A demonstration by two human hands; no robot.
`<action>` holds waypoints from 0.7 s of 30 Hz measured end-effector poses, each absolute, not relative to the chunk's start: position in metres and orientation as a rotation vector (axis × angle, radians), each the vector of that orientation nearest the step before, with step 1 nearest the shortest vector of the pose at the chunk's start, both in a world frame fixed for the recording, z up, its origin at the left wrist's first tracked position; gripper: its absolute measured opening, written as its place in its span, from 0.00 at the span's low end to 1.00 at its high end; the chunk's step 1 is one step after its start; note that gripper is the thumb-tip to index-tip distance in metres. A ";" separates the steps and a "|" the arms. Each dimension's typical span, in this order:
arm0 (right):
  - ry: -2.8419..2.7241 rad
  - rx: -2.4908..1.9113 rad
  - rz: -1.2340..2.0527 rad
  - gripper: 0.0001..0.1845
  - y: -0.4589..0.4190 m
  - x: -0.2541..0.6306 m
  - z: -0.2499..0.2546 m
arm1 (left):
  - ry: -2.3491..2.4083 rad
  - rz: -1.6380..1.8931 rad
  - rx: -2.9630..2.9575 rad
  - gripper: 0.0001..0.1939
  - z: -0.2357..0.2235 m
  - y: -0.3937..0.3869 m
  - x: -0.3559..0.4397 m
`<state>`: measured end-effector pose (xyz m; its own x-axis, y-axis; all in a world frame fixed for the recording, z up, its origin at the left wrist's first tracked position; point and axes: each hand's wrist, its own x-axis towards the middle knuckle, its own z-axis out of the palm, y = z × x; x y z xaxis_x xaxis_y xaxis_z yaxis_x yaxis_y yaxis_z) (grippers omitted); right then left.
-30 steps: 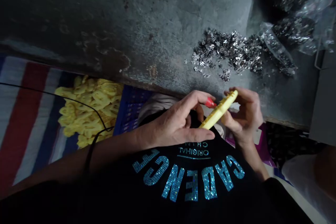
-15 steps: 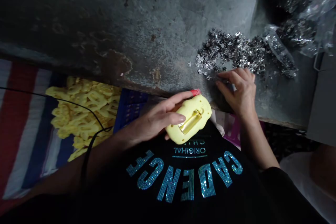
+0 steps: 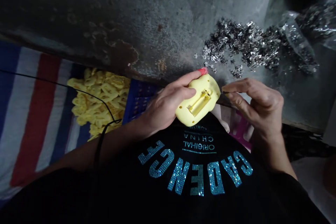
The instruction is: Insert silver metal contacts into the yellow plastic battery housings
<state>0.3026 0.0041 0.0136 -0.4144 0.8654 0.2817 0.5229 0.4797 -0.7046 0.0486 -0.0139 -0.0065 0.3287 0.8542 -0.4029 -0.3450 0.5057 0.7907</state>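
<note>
My left hand grips a yellow plastic shell, its long battery slot turned up toward me. A red covering wraps the tip of one finger of that hand. Close to the shell's right end, my right hand pinches a tiny dark piece between thumb and forefinger; it looks like one of the small metal clips, though it is mostly hidden. Beyond both hands, a heap of small shiny metal clips lies on the grey metal table.
Clear plastic bags of metal pieces lie at the right. Below the table's edge at left, a pile of yellow plastic parts rests beside a blue crate and striped sheeting. A black cable crosses there. A magenta basket stands below.
My right hand has drawn back from the clip heap toward the shell, a tiny piece between its fingertips. My left hand still holds the shell. The whole view has shifted somewhat.
</note>
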 end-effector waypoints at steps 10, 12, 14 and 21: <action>-2.292 -0.950 0.650 0.07 0.002 0.300 0.028 | 0.949 0.855 0.697 0.34 0.014 -0.020 0.065; -2.326 -0.950 0.627 0.06 0.002 0.301 0.031 | 0.953 0.839 0.706 0.32 0.017 -0.021 0.066; -2.356 -0.935 0.601 0.06 0.000 0.302 0.034 | 0.934 0.823 0.722 0.31 0.019 -0.021 0.066; -2.456 -0.896 0.456 0.13 -0.004 0.300 0.042 | 0.951 0.813 0.673 0.30 0.026 -0.022 0.069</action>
<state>0.3002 -0.0040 0.0421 -0.6687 0.6691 0.3243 0.5079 0.7296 -0.4580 0.0689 -0.0223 0.0258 0.3406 0.8355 -0.4311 -0.2960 0.5305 0.7943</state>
